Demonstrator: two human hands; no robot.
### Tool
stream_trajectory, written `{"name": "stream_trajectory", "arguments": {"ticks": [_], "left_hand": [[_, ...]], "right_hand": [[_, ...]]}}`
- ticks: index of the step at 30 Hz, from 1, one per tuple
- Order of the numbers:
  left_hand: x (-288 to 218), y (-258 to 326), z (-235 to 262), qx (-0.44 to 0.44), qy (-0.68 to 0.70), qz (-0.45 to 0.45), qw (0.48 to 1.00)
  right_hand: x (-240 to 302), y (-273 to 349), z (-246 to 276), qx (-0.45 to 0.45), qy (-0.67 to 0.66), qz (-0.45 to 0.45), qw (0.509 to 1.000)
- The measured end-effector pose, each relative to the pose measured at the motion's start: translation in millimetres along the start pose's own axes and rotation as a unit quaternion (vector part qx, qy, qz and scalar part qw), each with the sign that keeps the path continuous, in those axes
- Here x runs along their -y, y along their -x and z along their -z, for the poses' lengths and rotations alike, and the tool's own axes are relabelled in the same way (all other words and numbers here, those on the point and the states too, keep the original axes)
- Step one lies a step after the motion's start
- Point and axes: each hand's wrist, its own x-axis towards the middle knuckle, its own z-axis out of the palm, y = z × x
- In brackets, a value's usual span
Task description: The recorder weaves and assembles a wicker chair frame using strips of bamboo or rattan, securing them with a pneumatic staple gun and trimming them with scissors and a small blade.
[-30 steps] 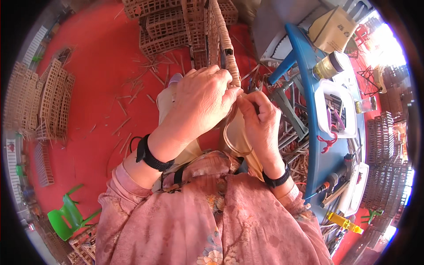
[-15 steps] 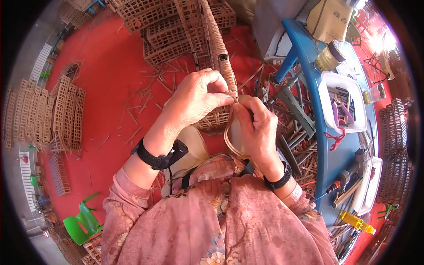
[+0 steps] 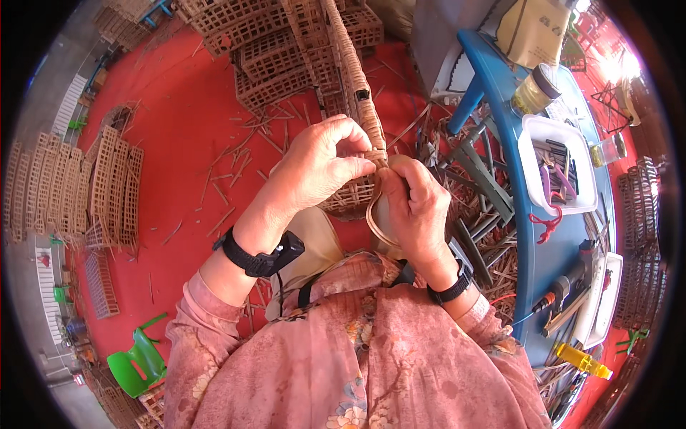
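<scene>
The wrapped basket edge (image 3: pixel 362 96) stretches far from the hands, its near end clamped in the left hand's (image 3: pixel 309 163) fingers; it should be light and stiff, best gripped there. The right hand's (image 3: pixel 421 209) fingers pinch the looped strip (image 3: pixel 371 216), likely springy, splitting if bent sharply.

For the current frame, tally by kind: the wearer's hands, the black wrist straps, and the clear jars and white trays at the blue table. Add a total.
Hands: 2 (left hand, right hand)
Black wrist straps: 2 (left strap, right strap)
Clear jars: 2 (large jar, small jar)
White trays: 2 (deep tray, long tray)
Total: 8
</scene>
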Motion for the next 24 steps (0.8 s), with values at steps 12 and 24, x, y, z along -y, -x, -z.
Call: {"name": "stream_trajectory", "arguments": {"ticks": [12, 24], "left_hand": [[-10, -9, 3, 0.001, 0.022, 0.048, 0.999], [-25, -30, 8, 0.022, -0.171, -0.063, 0.983]], "right_hand": [[3, -11, 12, 0.073, -0.017, -0.101, 0.992], [50, 10, 97, 0.156, -0.495, -0.284, 0.806]]}}
